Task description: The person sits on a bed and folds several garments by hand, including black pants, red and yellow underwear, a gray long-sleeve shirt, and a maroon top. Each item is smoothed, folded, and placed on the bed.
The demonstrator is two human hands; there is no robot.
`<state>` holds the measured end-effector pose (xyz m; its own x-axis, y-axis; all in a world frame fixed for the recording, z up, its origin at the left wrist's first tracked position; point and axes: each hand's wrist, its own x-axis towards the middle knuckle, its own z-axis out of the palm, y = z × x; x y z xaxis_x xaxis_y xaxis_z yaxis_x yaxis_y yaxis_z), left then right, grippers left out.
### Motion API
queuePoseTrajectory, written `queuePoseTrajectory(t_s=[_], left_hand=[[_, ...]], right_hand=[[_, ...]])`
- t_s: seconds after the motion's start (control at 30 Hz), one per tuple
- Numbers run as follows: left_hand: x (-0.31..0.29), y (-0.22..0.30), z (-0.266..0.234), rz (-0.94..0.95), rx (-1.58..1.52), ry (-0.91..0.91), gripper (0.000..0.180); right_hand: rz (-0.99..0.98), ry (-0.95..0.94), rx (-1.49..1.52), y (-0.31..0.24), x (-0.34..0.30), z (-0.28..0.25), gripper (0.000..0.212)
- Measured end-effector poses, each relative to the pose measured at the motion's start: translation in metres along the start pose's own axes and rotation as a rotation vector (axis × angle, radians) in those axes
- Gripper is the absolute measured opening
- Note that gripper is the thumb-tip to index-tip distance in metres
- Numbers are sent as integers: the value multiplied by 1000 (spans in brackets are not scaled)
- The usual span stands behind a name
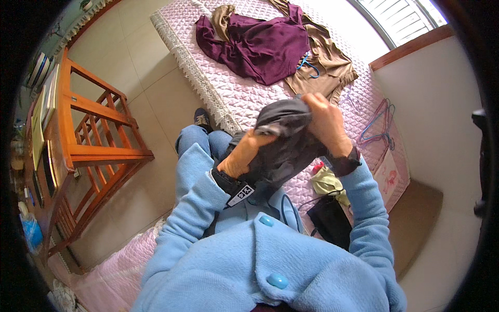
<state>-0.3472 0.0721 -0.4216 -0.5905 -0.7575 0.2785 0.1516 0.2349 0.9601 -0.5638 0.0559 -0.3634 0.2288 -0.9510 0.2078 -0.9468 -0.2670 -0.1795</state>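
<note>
A dark grey-black garment (291, 148) is bunched up in front of my chest, over my lap. My left hand (243, 155) grips its near left side, fingers partly buried in the folds. On the upper right, my right hand (326, 124) has its fingers closed on the bunched fabric. What kind of garment it is cannot be made out. Beyond it, a maroon long-sleeved top (265, 44) lies spread on the pink quilted bed (236, 99), with a brown garment (325, 57) partly beneath it. A blue hanger (309, 66) pokes out at the top's edge.
Several thin hangers (378, 125) lie at the bed's right side. Near my right forearm are a pale yellow-green cloth (327, 183) and a black bag (331, 221). A wooden chair (101, 148) stands left across the tiled floor; a white wall (431, 114) closes the right.
</note>
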Motion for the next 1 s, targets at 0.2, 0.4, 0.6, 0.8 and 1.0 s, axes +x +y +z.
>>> queuePoseTrajectory(t_s=[0.2,0.4,0.6,0.8,1.0], left_hand=[[20,-3,-10,-323,333,-121,49],[19,2,-18,-546,-850,-205,45],[12,26,-17,-283,-1465,-48,51],[19,26,-15,-330,-904,9,48],[7,16,-65,-394,-864,327,31]], right_hand=[[11,-338,906,14,4,-10,24],[129,-57,483,-11,15,-15,44],[-157,291,768,-37,-13,-17,21],[171,-134,1130,-36,-15,5,25],[181,741,913,64,-32,-81,34]])
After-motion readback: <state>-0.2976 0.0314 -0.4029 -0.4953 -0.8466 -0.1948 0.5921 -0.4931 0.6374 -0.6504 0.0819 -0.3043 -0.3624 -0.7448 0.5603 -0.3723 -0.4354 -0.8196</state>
